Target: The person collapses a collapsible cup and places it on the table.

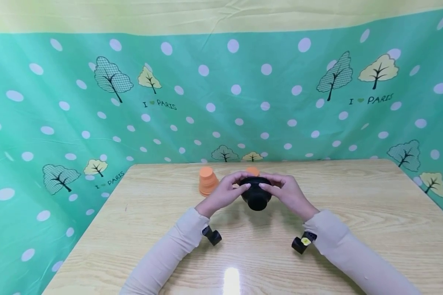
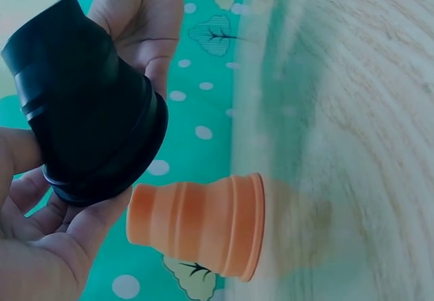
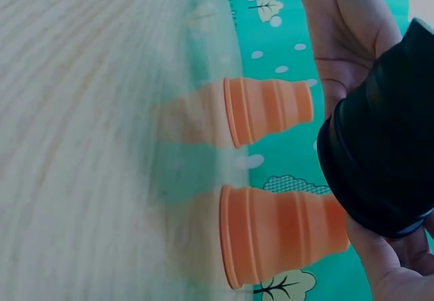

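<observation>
From my remote seat I have the left hand (image 1: 227, 191) and right hand (image 1: 287, 191) both pinching the black cup (image 1: 257, 200) at centre frame, equally near, its narrow end pointing toward the frame's bottom.

head view: bright | white glare on tabletop (image 1: 354, 192) | soft shadows | wrist views: dimmer, hazy; black cup (image 2: 88, 104) underexposed

The black cup (image 1: 257, 200) looks smooth, the wood-grain tabletop (image 1: 258, 250) glossy.

Black cup (image 1: 257, 198), dotted green cloth (image 1: 251, 65)
</observation>
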A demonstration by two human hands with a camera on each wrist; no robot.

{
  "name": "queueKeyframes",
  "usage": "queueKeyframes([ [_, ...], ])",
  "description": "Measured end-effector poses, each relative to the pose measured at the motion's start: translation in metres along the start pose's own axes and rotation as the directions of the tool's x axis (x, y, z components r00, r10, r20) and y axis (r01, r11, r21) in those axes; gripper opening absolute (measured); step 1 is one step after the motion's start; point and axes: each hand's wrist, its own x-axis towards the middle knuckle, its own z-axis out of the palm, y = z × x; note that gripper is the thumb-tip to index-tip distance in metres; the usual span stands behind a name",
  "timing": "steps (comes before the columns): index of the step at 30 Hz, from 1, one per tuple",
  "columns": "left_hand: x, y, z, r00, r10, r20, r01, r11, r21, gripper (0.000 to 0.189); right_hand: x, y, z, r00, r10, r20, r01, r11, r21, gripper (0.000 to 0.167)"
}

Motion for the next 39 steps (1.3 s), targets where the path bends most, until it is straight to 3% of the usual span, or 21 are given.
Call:
queueKeyframes([
  [8, 0.003, -0.004, 0.006, 0.997, 0.052, -0.054, -0.049, 0.997, 0.053, 0.027, -0.003, 0.004, 0.002, 0.996, -0.059, -0.07, 0.053, 0.996, -0.078, 0.035],
  [14, 0.005, 0.0, 0.008, 0.997, -0.005, -0.076, 0.008, 0.999, 0.046, 0.029, -0.003, 0.004, 0.004, 0.983, -0.133, -0.129, 0.122, 0.988, -0.094, 0.029],
  [18, 0.005, -0.001, 0.008, 0.996, -0.082, -0.039, 0.08, 0.995, -0.06, 0.033, -0.004, 0.005, 0.004, 0.973, -0.15, -0.176, 0.136, 0.987, -0.087, 0.026],
  [22, 0.004, -0.002, 0.005, 0.988, -0.156, 0.019, 0.156, 0.961, -0.227, 0.038, -0.005, 0.003, 0.003, 0.963, -0.133, -0.233, 0.123, 0.991, -0.058, 0.028],
  [25, 0.001, -0.002, 0.005, 0.982, -0.181, 0.047, 0.187, 0.937, -0.295, 0.042, -0.004, 0.002, 0.002, 0.957, -0.113, -0.268, 0.112, 0.993, -0.019, 0.03],
  [29, -0.002, -0.002, 0.007, 0.984, -0.172, 0.05, 0.179, 0.939, -0.294, 0.045, -0.003, 0.004, 0.003, 0.95, -0.109, -0.292, 0.117, 0.993, 0.01, 0.029],
  [32, -0.002, -0.003, 0.01, 0.989, -0.147, 0.023, 0.148, 0.956, -0.255, 0.045, -0.004, 0.003, 0.005, 0.946, -0.113, -0.303, 0.127, 0.991, 0.028, 0.027],
  [39, -0.002, 0.0, 0.014, 0.991, -0.129, -0.046, 0.118, 0.973, -0.199, 0.041, -0.01, -0.021, 0.011, 0.931, -0.161, -0.328, 0.174, 0.985, 0.008, 0.023],
])
